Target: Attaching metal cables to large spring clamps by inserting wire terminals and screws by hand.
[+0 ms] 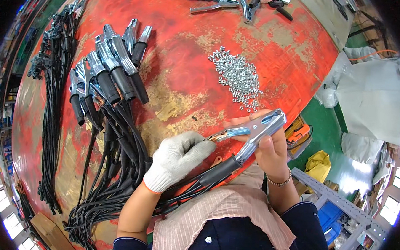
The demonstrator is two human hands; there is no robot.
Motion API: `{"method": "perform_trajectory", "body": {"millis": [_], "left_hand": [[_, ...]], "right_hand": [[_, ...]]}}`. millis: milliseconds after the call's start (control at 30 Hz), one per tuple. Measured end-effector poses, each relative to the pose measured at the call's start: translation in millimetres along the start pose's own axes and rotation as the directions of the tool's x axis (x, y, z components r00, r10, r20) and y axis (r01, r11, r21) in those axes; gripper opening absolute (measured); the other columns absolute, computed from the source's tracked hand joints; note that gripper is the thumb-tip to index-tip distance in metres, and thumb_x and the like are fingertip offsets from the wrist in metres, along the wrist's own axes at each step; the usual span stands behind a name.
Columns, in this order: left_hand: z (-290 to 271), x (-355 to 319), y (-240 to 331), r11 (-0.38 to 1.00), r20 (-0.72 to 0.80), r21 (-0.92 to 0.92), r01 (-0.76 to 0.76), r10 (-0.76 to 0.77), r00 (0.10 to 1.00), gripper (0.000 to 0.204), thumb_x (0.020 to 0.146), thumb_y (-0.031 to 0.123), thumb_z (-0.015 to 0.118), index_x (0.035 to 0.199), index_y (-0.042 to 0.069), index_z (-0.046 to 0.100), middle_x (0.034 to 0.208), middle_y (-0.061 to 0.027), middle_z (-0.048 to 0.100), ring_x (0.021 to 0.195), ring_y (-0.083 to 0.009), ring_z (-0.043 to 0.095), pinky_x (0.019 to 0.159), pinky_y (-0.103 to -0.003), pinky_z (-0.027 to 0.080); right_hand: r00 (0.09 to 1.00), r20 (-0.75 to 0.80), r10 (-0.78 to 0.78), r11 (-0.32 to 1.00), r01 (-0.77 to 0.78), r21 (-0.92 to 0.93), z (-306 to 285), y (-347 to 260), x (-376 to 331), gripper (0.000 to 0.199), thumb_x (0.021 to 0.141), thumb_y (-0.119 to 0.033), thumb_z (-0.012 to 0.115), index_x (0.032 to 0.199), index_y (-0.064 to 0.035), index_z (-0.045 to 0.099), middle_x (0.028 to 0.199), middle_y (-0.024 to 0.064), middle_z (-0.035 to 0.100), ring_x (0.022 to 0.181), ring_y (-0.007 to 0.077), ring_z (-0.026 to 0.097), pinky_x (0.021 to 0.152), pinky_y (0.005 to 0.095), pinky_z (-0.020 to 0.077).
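A shiny metal ground clamp point(263, 130) with a black handle sleeve point(218, 170) lies across my lap side of the table edge. My bare right hand point(271, 152) is wrapped round its metal body, thumb in front and fingers behind. My left hand point(177, 158), in a white knitted glove, is closed at the tip of the clamp's other handle, where a bit of copper point(214, 138) shows. The gloved fingertips hide what exactly they pinch there. Just below lies a small copper lug point(217, 160). Black cables point(177, 199) run left from beneath the sleeve.
Many small nuts point(237, 79) lie in a heap on the worn red table point(177, 55). Finished-looking clamps point(114, 62) with cables pile at left, beside a long cable bundle point(54, 107). More clamps point(244, 1) lie at the far edge. An orange-handled tool point(299, 133) sits beyond the right edge.
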State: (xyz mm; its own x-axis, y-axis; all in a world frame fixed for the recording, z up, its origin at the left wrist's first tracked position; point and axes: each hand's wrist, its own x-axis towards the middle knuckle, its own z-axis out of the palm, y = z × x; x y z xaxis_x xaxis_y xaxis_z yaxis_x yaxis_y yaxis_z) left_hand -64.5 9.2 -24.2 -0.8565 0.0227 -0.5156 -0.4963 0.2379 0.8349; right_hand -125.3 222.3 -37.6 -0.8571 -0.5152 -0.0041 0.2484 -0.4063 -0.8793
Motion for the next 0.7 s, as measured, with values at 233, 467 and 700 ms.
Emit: {"method": "perform_trajectory", "body": {"millis": [233, 467, 700], "left_hand": [[-2.4, -2.4, 3.6, 0.998, 0.014, 0.016, 0.058, -0.058, 0.998, 0.03, 0.088, 0.033, 0.064, 0.093, 0.004, 0.069, 0.075, -0.0104, 0.067, 0.067, -0.0119, 0.062, 0.063, -0.029, 0.049], [0.4, -2.2, 14.8, 0.94, -0.043, 0.246, -0.238, 0.256, 0.966, 0.028, 0.093, 0.027, 0.055, 0.107, 0.006, 0.063, 0.083, -0.0143, 0.067, 0.078, -0.0287, 0.067, 0.07, -0.036, 0.051], [-7.1, 12.0, 7.9, 0.984, 0.039, -0.1, -0.15, 0.155, 0.987, 0.026, 0.096, 0.02, 0.05, 0.111, 0.003, 0.061, 0.087, -0.0096, 0.065, 0.079, -0.0166, 0.063, 0.071, -0.029, 0.049]], "right_hand": [[1.0, 0.009, 0.027, 0.999, -0.027, 0.037, 2.8, -1.1, 0.6, 0.04, 0.094, -0.019, 0.056, 0.124, -0.0025, 0.037, 0.124, 0.0224, 0.054, 0.119, 0.0289, 0.053, 0.099, 0.0423, 0.0438], [0.996, 0.088, 0.029, 0.999, -0.026, -0.029, 2.9, -3.2, 6.3, 0.039, 0.094, -0.021, 0.055, 0.123, -0.0005, 0.038, 0.125, 0.0223, 0.056, 0.121, 0.03, 0.052, 0.102, 0.0439, 0.0399], [0.998, -0.052, 0.022, 0.998, -0.024, -0.05, -21.6, -25.1, 80.9, 0.024, 0.097, -0.018, 0.052, 0.115, -0.0027, 0.052, 0.114, 0.015, 0.062, 0.11, 0.025, 0.059, 0.095, 0.0398, 0.0456]]}}
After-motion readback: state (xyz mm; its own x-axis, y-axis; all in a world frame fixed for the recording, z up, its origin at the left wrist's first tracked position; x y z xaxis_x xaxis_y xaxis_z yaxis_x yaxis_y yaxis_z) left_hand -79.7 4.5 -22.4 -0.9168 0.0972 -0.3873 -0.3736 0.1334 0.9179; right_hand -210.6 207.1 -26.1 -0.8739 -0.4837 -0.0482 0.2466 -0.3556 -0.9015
